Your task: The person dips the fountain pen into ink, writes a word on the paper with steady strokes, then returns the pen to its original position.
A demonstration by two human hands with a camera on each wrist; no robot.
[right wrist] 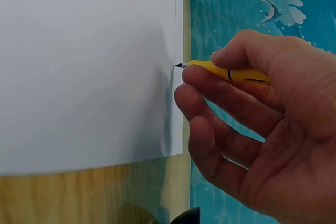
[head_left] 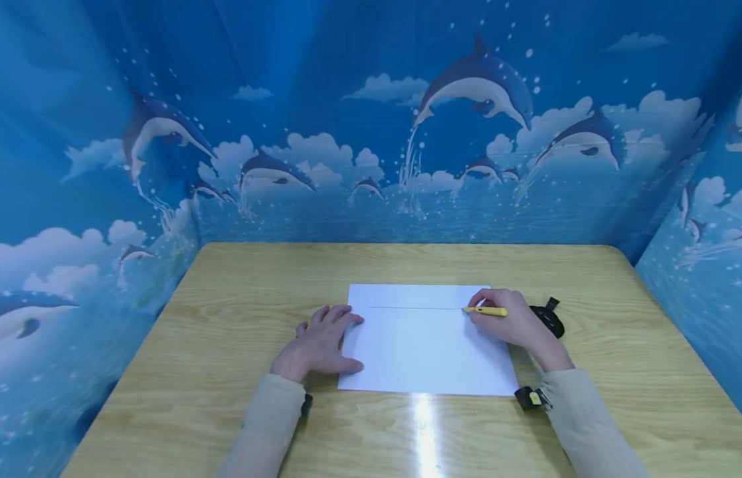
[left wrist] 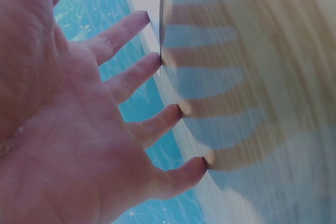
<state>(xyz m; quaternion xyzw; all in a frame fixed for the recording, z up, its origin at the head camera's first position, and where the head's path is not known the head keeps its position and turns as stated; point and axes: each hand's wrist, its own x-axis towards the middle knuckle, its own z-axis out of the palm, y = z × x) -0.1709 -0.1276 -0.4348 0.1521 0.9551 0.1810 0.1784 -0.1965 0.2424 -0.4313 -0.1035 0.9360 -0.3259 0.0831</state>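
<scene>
Pinches yellow tool [head_left: 494, 311] in right hand [head_left: 517, 324], tip against white paper [head_left: 418, 352] on table [head_left: 257, 279]. Rests left hand [head_left: 323, 342], fingers spread, at paper's left edge. Appears well advanced: thin line [head_left: 415, 308] across upper part, short stretch rightward apparently left.

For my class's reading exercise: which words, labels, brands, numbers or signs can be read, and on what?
None can be read.
White rectangular paper sheet: only a thin dark line.
Slim yellow pen: no legible lettering.
Black right-wrist device: any text on yellow patch too small.
</scene>
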